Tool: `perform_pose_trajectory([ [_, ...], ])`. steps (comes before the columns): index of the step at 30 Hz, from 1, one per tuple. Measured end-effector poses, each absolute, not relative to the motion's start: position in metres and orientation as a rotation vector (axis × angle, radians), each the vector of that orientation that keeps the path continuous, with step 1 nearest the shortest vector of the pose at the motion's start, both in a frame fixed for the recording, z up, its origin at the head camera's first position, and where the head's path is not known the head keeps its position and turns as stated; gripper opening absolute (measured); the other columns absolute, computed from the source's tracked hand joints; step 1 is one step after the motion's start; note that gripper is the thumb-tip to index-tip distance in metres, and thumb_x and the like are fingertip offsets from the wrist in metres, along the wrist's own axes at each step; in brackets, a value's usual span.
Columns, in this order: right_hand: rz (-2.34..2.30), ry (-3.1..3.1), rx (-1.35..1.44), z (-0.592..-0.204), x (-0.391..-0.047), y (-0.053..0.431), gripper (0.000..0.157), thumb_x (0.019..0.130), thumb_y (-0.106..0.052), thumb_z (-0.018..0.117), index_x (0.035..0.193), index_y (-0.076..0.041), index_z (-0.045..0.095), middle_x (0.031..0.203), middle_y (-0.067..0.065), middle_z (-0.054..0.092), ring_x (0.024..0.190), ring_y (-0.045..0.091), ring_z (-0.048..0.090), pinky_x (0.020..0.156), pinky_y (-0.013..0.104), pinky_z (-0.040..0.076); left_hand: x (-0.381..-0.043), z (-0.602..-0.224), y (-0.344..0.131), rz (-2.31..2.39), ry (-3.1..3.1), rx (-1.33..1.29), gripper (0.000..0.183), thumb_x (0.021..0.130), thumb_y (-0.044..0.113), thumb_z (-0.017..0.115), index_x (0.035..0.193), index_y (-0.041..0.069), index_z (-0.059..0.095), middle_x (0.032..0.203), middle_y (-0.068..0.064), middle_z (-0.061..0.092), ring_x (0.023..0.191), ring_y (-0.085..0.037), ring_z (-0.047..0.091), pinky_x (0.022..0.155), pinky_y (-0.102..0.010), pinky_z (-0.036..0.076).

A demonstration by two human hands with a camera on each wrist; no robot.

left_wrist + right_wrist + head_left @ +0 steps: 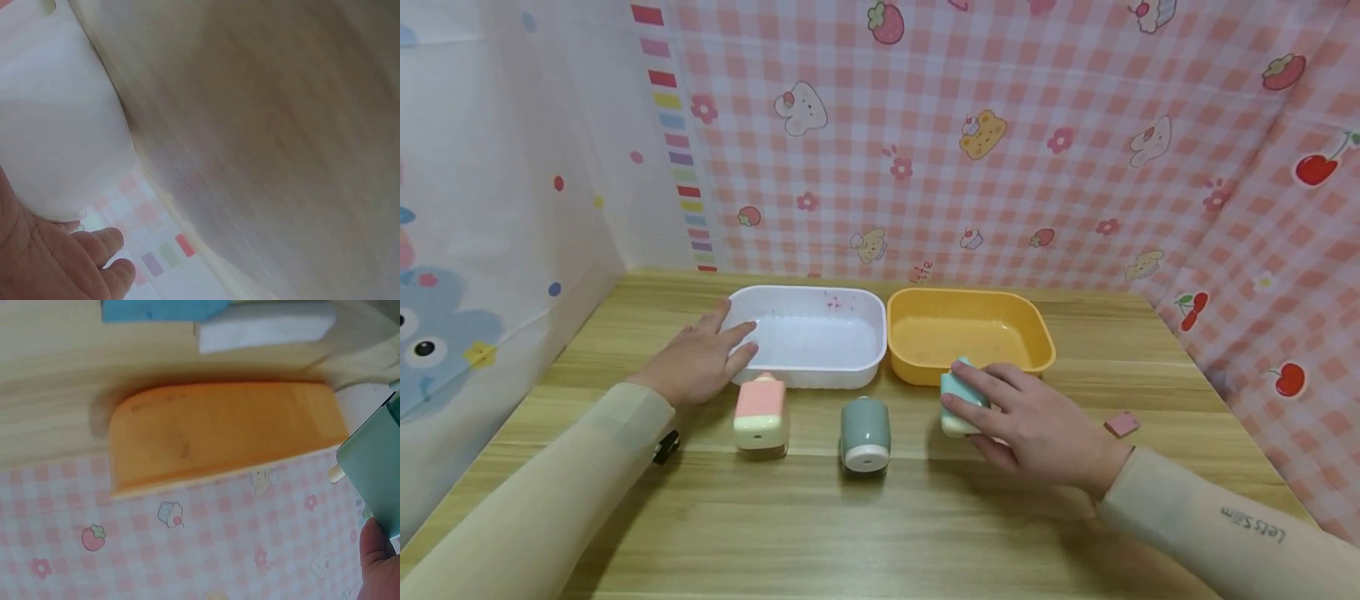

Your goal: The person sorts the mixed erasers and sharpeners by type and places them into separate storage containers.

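Note:
My left hand reaches over the left end of a white plastic basin, fingers spread at its rim. The left wrist view shows loosely bent fingers beside the basin's outer wall. My right hand holds a small mint-green and cream block-shaped object in front of a yellow basin. Its mint side shows at the right wrist view's edge, with a finger against it. A pink and cream object and a rounded grey-green and white one rest on the table.
A small pink piece lies right of my right hand. The right wrist view shows a blue piece and a white block at its top. Patterned cloth hangs behind the wooden table.

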State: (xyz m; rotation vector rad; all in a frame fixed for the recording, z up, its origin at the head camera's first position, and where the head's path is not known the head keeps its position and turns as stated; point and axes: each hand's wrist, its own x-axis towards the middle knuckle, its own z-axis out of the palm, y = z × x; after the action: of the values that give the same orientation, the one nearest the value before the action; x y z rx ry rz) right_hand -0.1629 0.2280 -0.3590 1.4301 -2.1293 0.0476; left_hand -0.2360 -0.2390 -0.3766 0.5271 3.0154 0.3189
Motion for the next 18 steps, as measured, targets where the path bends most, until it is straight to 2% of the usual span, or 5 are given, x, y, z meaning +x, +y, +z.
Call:
perform_pose_trajectory([
  [6, 0.051, -2.079, 1.422, -0.347, -0.172, 0.221, 0.047, 0.112, -0.04, 0.043, 0.14, -0.012, 0.067, 0.144, 0.023, 0.064, 0.109, 0.037, 0.066, 0.084, 0.047, 0.063, -0.236, -0.378, -0.239, 0.311, 3.014, 0.523, 0.068, 0.113, 0.053, 0.026, 0.164, 0.01, 0.037, 0.174, -0.032, 0.005, 0.157, -0.056, 0.017, 0.125, -0.073, 0.02],
  [11, 0.017, -2.109, 1.402, -0.337, -0.181, 0.215, 0.048, 0.111, -0.043, 0.045, 0.143, -0.014, 0.065, 0.148, 0.022, 0.061, 0.114, 0.039, 0.065, 0.086, 0.048, 0.063, -0.236, -0.377, -0.239, 0.301, 3.018, 0.522, 0.068, 0.113, 0.053, 0.026, 0.164, 0.01, 0.038, 0.173, -0.032, 0.005, 0.157, -0.056, 0.018, 0.125, -0.073, 0.021],
  [15, 0.002, -2.133, 1.404, -0.332, -0.188, 0.208, 0.048, 0.106, -0.039, 0.06, 0.147, -0.015, 0.062, 0.151, 0.022, 0.059, 0.117, 0.039, 0.064, 0.092, 0.05, 0.061, -0.236, -0.377, -0.239, 0.3, 3.018, 0.521, 0.067, 0.113, 0.052, 0.027, 0.164, 0.01, 0.038, 0.174, -0.032, 0.005, 0.158, -0.055, 0.017, 0.125, -0.073, 0.021],
  [18, -0.023, -2.143, 1.402, -0.329, -0.194, 0.202, 0.055, 0.099, -0.034, 0.073, 0.149, -0.016, 0.06, 0.152, 0.022, 0.058, 0.116, 0.039, 0.064, 0.093, 0.051, 0.061, -0.235, -0.376, -0.238, 0.306, 3.016, 0.517, 0.066, 0.113, 0.051, 0.028, 0.164, 0.01, 0.037, 0.174, -0.031, 0.005, 0.158, -0.055, 0.017, 0.125, -0.073, 0.02],
])
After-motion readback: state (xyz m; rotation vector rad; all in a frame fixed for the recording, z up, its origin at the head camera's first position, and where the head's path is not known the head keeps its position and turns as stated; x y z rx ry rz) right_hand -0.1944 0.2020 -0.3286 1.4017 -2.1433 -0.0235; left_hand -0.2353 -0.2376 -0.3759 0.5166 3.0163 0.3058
